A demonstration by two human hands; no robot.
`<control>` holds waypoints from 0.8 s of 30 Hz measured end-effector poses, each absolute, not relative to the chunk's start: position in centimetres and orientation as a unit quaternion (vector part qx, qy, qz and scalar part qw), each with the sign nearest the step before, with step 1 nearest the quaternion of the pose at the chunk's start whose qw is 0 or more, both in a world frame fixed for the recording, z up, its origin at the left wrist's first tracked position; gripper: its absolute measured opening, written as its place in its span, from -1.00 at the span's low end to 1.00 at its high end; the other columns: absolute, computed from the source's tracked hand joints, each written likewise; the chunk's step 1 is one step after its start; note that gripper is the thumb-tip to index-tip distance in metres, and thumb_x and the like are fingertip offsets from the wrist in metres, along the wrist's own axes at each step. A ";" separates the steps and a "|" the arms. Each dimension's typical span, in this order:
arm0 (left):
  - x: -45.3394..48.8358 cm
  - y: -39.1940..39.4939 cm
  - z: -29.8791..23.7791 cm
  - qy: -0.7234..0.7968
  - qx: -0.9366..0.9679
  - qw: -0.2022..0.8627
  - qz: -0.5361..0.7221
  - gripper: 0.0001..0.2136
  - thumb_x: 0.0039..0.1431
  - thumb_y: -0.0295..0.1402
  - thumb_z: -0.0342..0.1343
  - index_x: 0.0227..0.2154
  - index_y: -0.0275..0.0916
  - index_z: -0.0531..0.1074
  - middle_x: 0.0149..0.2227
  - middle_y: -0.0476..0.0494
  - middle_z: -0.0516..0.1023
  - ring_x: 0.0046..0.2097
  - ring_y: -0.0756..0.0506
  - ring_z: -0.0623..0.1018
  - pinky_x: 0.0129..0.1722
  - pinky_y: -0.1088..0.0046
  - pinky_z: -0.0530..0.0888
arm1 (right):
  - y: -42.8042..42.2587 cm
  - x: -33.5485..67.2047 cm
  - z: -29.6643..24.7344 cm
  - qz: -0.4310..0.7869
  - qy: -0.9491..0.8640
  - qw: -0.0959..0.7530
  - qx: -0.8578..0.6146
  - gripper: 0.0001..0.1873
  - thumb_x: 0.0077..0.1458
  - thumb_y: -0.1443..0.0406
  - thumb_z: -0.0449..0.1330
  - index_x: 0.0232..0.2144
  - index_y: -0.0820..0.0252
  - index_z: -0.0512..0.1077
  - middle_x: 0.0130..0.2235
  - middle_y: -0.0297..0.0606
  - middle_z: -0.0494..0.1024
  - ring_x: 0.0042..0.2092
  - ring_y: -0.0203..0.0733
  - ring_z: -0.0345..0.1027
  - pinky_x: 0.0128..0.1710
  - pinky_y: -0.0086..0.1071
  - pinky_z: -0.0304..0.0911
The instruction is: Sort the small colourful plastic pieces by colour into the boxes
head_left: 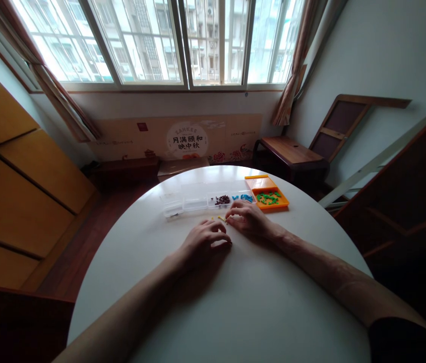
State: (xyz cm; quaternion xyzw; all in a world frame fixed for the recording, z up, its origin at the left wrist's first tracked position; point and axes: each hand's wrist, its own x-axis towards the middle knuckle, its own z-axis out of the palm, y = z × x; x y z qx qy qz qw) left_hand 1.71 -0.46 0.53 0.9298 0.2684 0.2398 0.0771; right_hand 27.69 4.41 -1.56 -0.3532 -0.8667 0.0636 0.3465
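My left hand (204,241) rests on the white table, its fingers loosely curved and the thumb apart from them, with nothing visible between. My right hand (249,219) is just to the right and slightly farther away. Its fingertips close at the end of a small yellow piece (222,219), partly hidden by the fingers. Beyond my hands stands a clear compartment box (195,203), with small dark brown pieces (222,200) and blue pieces (246,198) in separate compartments. At its right end, an orange box (283,204) with its lid up holds several green pieces (268,198).
The round white table (258,302) carries everything. A wooden chair (292,150) stands beyond its far right edge, and a cardboard box (182,166) lies behind it under the window. Orange-brown cabinets (42,176) line the left side.
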 end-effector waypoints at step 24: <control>1.8 -0.4 0.5 0.234 0.941 0.061 0.236 -0.83 0.53 -0.29 0.14 -0.08 -0.08 0.66 -0.01 -0.13 0.64 -0.12 -0.10 0.59 0.03 0.32 0.47 | 9.0 26.5 1.1 0.044 -0.827 0.403 -0.390 -0.90 0.42 0.31 0.33 -0.21 0.12 0.64 -0.15 -0.24 0.63 -0.21 -0.18 0.48 -0.03 -0.24 0.32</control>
